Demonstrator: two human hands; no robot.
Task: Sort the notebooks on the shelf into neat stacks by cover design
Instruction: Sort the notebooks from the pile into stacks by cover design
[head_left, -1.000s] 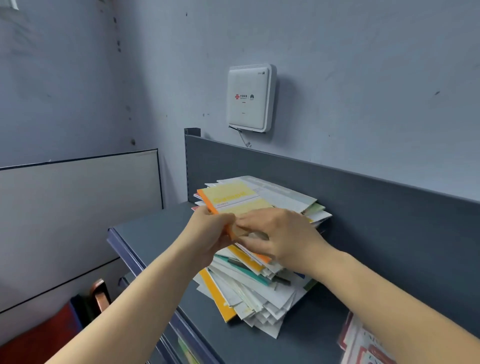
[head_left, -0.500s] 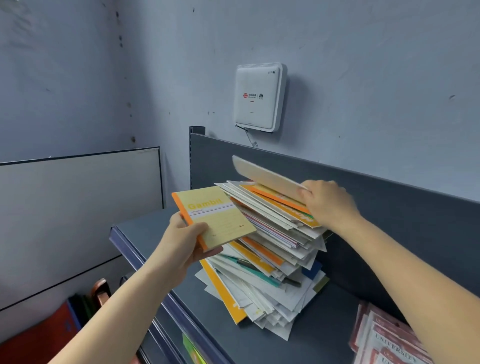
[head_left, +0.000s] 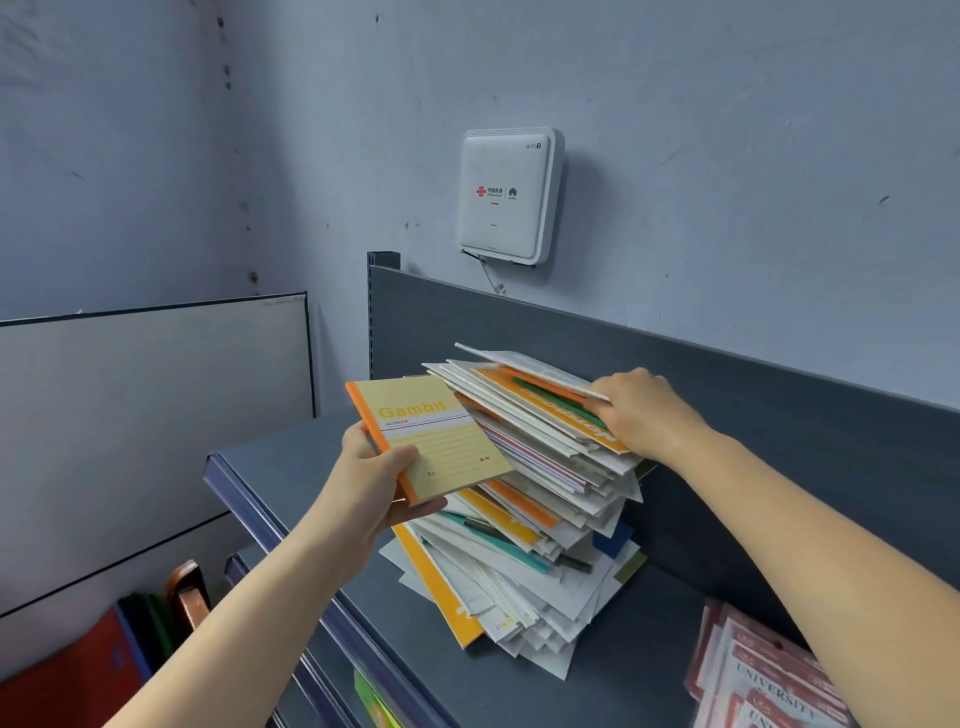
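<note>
Our left grip (head_left: 374, 483) pinches the yellow notebook (head_left: 441, 441) at its orange-spined near corner, thumb on the cover, just left of the pile (head_left: 530, 561); the shelf (head_left: 291, 462) lies below and leftward, nearer this hand; our right grip (head_left: 644, 410) curls round the pile's tilted top notebooks.

"Gambit" in big yellow letters, w/ small "NOTEBOOK" just under it, on yellow notebook (head_left: 441, 441) at centre. "WiFi 7" on top corner of white wall box (head_left: 506, 195) at 12 o'clock; its logo txt too small. "UNIVERSITY" on red packs (head_left: 769, 680) at 5 o'clock.
</note>
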